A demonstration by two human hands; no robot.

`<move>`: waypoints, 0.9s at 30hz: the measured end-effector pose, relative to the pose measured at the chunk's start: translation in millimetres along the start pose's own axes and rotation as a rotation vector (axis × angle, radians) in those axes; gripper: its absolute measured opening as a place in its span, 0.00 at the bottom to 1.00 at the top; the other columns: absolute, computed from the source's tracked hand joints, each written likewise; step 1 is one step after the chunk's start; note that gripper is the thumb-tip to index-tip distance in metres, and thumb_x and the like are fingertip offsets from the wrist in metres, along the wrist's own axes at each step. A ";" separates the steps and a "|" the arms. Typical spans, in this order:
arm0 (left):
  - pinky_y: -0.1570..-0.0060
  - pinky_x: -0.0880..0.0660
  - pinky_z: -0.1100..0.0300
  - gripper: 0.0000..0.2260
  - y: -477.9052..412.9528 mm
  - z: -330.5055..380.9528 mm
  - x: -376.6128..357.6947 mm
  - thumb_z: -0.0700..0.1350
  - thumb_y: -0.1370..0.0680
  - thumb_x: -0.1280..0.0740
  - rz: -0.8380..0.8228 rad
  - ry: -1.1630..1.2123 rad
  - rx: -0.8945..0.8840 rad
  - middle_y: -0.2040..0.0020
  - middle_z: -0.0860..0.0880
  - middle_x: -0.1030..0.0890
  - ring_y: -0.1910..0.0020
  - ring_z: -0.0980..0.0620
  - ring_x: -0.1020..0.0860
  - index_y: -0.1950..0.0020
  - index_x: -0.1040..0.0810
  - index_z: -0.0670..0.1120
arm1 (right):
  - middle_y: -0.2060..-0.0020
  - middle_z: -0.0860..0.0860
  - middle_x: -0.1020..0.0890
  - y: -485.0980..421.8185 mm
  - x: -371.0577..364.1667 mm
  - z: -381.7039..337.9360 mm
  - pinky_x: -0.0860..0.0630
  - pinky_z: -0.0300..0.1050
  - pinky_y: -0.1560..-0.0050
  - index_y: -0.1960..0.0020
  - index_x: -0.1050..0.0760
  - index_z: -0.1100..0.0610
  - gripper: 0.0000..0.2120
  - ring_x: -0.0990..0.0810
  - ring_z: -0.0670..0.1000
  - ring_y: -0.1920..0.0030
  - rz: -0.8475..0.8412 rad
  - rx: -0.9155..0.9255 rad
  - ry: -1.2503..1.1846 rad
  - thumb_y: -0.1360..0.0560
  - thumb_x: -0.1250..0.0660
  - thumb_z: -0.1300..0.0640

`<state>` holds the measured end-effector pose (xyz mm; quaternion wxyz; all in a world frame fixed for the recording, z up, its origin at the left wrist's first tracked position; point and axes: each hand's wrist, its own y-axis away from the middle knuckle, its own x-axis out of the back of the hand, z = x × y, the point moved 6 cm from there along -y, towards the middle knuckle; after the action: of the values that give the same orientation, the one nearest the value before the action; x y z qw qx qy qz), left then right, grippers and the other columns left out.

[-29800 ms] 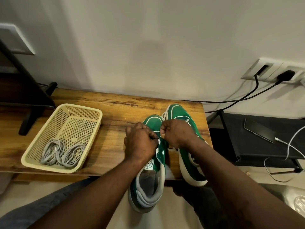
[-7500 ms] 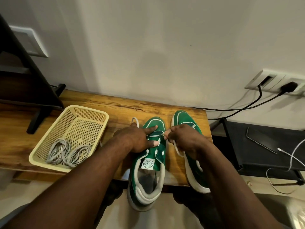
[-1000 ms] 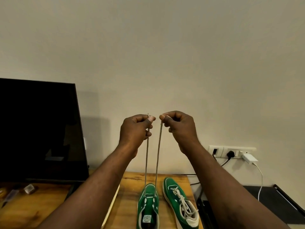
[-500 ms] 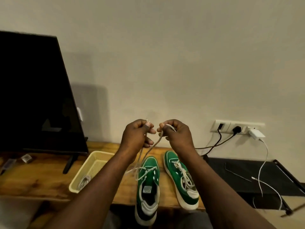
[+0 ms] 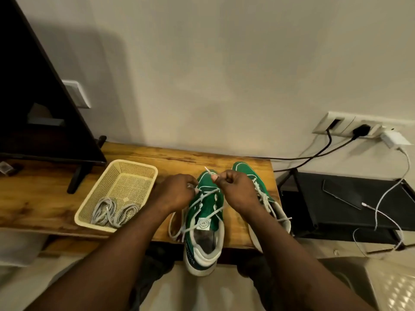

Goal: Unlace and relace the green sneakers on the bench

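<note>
Green with white trim, both sneakers sit on the wooden bench [image 5: 45, 198], toes toward the wall. Your left sneaker [image 5: 207, 209] lies straight in front of you, its heel overhanging the bench's front edge. The right sneaker [image 5: 243, 170] is just beside it, largely hidden under your right wrist, with a pale lace criss-crossed up its front.

Your right hand [image 5: 238, 190] is closed in a pinch above the toe of the left sneaker. Thumb and forefinger hold one end of the white lace [image 5: 203, 198], and its tip sticks up past your fingers. Your left hand [image 5: 174, 194] is curled on the other run of the same lace at the sneaker's left side, fingertips by the lower eyelets. The lace crosses loosely over the tongue, and its slack drops off the left side in a loop on the bench.

Left of the shoes stands a cream plastic basket [image 5: 134, 163] holding a bundle of grey laces [image 5: 112, 212]. Beyond it is a black screen [image 5: 33, 86] on its stand. Right of the bench, a black side table [image 5: 314, 209] carries a phone [image 5: 341, 196] and a white cable [image 5: 366, 205]. On the wall above are sockets [image 5: 332, 124] with black plugs and a white charger [image 5: 394, 138].
</note>
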<state>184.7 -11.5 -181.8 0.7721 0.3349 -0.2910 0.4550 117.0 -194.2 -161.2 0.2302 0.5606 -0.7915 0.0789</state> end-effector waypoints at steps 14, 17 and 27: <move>0.54 0.31 0.54 0.07 -28.4 1.4 -32.0 0.44 0.18 0.34 0.060 -0.265 -0.081 0.46 0.44 0.21 0.50 0.45 0.24 0.41 0.20 0.45 | 0.57 0.48 0.20 -14.6 -27.2 19.9 0.33 0.41 0.64 0.46 0.29 0.48 0.03 0.23 0.49 0.60 -0.100 0.075 0.452 0.15 0.37 0.49; 0.56 0.29 0.55 0.08 -27.3 3.1 -24.2 0.43 0.17 0.35 0.089 -0.233 -0.023 0.46 0.42 0.17 0.50 0.42 0.21 0.40 0.22 0.45 | 0.55 0.51 0.19 -17.2 -28.4 25.5 0.30 0.45 0.62 0.44 0.30 0.48 0.04 0.22 0.52 0.58 -0.119 0.054 0.482 0.14 0.39 0.49; 0.57 0.15 0.50 0.06 -25.6 -30.1 -24.0 0.36 0.15 0.37 -0.071 0.839 0.376 0.50 0.40 0.13 0.53 0.45 0.14 0.40 0.23 0.37 | 0.47 0.55 0.16 -9.8 -39.0 28.1 0.19 0.55 0.47 0.40 0.27 0.50 0.07 0.19 0.57 0.51 -0.132 0.048 0.594 0.14 0.40 0.50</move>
<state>202.0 -9.4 -224.6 0.7640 0.2659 0.1461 0.5695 128.7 -175.3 -204.9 0.4431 0.5685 -0.6492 0.2429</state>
